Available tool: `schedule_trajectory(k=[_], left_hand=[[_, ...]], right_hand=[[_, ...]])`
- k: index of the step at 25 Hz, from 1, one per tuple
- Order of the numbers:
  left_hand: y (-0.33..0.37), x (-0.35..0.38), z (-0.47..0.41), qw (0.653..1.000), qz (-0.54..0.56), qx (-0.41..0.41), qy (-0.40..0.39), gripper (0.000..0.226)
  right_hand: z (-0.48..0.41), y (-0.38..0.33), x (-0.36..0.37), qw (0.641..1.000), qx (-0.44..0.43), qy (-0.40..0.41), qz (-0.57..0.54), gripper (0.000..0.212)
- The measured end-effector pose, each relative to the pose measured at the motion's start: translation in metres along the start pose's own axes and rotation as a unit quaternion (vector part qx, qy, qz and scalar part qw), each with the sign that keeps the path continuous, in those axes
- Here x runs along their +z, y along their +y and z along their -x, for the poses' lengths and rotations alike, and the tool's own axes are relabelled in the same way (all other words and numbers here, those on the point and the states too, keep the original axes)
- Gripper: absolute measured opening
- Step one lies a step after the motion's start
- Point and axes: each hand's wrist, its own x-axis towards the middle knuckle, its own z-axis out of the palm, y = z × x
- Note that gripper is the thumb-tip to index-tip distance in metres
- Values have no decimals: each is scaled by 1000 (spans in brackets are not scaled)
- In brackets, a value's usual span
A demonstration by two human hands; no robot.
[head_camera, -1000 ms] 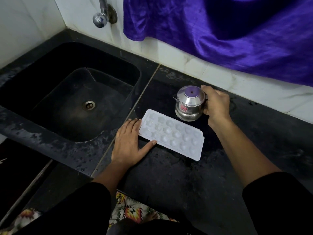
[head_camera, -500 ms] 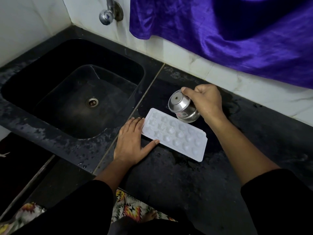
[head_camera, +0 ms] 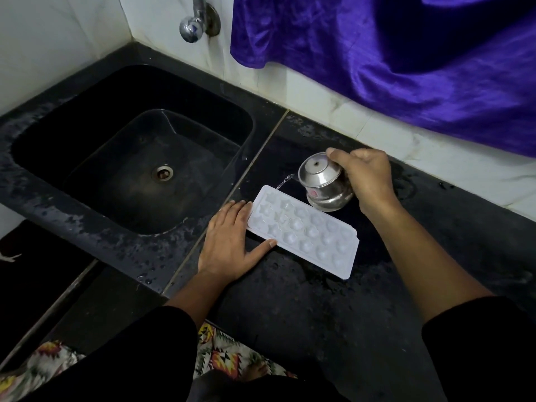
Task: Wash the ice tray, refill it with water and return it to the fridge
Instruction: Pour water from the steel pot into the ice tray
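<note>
White plastic ice tray [head_camera: 303, 230] now takes water [head_camera: 285, 181]: refilling begins.
Right hand [head_camera: 368, 178] grips the small steel pot [head_camera: 322, 181], tipped further than before; flat left hand [head_camera: 229, 245] steadies the tray.

Our left grip [head_camera: 229, 242] lies flat, palm down on the worktop [head_camera: 290, 300]. Its fingers [head_camera: 237, 211] are straight and close together, tips against the short end of the ice tray [head_camera: 304, 233]. Thumb splayed right, touching the tray's near long edge. Left forearm bare, coming up from bottom centre, with the black sleeve [head_camera: 130, 352] around the elbow. Our right grip [head_camera: 368, 178] is curled round the steel pot [head_camera: 322, 181] from its right side, back of hand up, one fingertip on the lid, pot held tipped left. Right forearm bare, coming in from lower right out of a black sleeve [head_camera: 478, 343]. The grips are apart.
</note>
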Motion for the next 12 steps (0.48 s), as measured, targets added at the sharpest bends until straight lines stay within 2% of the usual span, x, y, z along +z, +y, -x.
schedule_trajectory(k=[3,5,7,9,12], left_hand=[[0,0,0,1000,1,1,1,96],[1,-1,1,1000,5,2,1,96],[1,-1,1,1000,7,3,2,96],[1,-1,1,1000,7,4,4,95],[2,-1,1,1000,9,4,6,95]], right_hand=[[4,7,-10,987,68,-7,-143,45],[7,10,-13,972,78,-16,-220,29],[9,7,-12,966,65,-20,-251,26],[11,1,-11,980,31,-24,-196,31],[13,-6,-4,996,-62,-43,-41,55]])
